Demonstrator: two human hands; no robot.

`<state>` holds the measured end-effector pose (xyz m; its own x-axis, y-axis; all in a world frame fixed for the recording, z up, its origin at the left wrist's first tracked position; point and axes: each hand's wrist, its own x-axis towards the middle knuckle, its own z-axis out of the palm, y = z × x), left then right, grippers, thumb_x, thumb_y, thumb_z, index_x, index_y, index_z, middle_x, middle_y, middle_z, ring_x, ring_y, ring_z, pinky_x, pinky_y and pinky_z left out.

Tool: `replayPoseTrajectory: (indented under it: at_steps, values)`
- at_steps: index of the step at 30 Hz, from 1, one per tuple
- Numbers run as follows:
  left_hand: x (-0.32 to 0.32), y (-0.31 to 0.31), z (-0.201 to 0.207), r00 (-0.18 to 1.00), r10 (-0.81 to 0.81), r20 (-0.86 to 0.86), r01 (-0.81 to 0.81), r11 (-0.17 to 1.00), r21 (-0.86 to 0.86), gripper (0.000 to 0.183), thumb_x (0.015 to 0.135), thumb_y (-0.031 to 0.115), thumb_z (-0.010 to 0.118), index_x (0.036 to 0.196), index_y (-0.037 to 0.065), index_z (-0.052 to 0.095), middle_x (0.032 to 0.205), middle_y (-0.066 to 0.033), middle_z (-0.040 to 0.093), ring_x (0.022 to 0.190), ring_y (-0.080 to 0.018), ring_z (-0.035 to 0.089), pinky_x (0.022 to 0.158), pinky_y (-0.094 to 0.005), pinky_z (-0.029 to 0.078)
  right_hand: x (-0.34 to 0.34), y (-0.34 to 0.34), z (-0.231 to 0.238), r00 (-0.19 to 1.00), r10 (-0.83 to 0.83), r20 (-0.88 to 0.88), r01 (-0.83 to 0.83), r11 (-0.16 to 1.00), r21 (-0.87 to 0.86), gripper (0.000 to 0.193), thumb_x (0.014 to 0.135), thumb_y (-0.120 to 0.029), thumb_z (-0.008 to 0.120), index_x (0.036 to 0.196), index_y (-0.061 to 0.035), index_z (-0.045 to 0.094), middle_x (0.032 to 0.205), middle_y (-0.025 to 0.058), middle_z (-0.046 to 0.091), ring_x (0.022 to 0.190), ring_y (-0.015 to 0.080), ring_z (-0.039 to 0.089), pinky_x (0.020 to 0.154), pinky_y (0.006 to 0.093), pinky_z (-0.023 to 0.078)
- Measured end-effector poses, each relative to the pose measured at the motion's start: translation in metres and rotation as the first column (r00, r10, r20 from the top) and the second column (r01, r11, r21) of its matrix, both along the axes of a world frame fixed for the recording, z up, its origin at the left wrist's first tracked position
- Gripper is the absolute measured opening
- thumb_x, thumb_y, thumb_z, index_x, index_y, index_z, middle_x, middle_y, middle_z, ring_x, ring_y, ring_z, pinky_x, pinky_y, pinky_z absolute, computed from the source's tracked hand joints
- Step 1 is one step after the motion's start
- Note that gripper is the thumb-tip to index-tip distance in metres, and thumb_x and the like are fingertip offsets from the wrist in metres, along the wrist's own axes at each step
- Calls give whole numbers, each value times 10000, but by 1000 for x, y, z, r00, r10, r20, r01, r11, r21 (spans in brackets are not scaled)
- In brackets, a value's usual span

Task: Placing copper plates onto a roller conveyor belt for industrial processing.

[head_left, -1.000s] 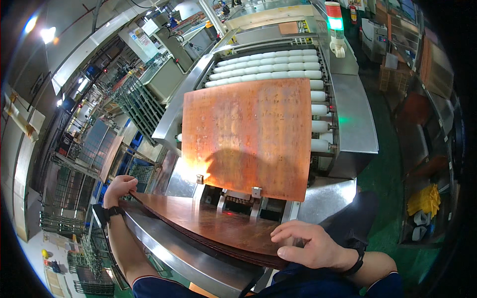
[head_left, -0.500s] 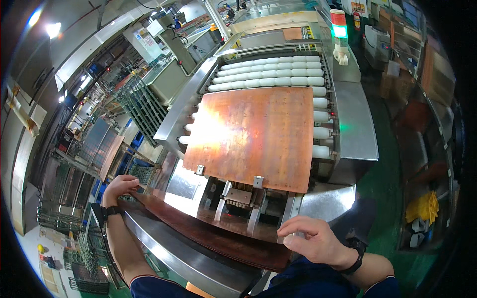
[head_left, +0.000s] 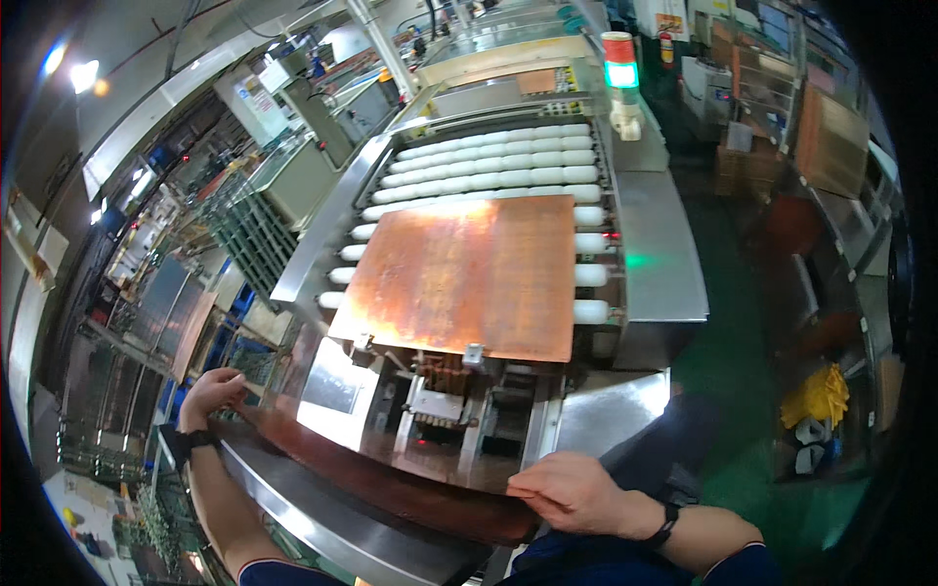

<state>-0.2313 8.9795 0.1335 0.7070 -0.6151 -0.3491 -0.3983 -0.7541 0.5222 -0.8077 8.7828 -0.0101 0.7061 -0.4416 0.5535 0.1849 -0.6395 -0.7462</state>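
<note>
A dark reddish-brown stack of thin copper sheets (head_left: 391, 479) lies bowed in front of me along the near metal ledge. My right hand (head_left: 572, 493) is closed at the right corner of the top sheet, thumb and fingers pinched together on its edge. At the far left end, my left hand (head_left: 213, 393) has its fingers curled down over the sheet's left corner; the fingertips are partly hidden. Beyond, a bright copper panel (head_left: 469, 278) lies flat on white rollers (head_left: 489, 172). Its near edge meets small metal clips (head_left: 473, 354).
Metal side rails (head_left: 664, 234) flank the roller bed. A signal light tower (head_left: 621, 83) glows green at the right. Green racks (head_left: 244, 230) stand to the left. Shelving with a yellow cloth (head_left: 816, 396) is at the right, past a green floor aisle (head_left: 728, 332).
My right hand's fingers have gone from apart to pinched on the sheet's right corner. My left hand stays at the left corner. The whole view has shifted a little.
</note>
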Motion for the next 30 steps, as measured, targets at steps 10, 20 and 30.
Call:
replayPoseTrajectory:
  at_steps: [10,20,30]
  values:
    - [-12,-6,4,1000,13,26,-13,1000,-6,270,970,273,654,948,6,686,790,-58,690,639,-140,646,585,-285,522,2,-3,-6,996,-37,87,31,998,61,143,846,-98,765,968,-52,706,819,103,710,742,293,691,648,369,552]
    - [-2,-1,3,997,-26,74,26,1000,-6,295,926,269,676,921,-26,696,769,-88,698,667,-193,679,614,-323,556,-1,-1,-25,1000,-24,-1,24,998,53,160,882,-101,733,1035,-63,705,937,69,727,825,266,691,691,352,558]
    - [-13,-3,7,999,40,-18,-41,998,-52,267,934,207,662,918,-58,689,787,-117,704,669,-233,704,653,-355,591,0,0,-24,999,-38,-29,40,995,93,136,902,-127,724,1012,-51,701,906,100,711,799,293,672,670,374,541]
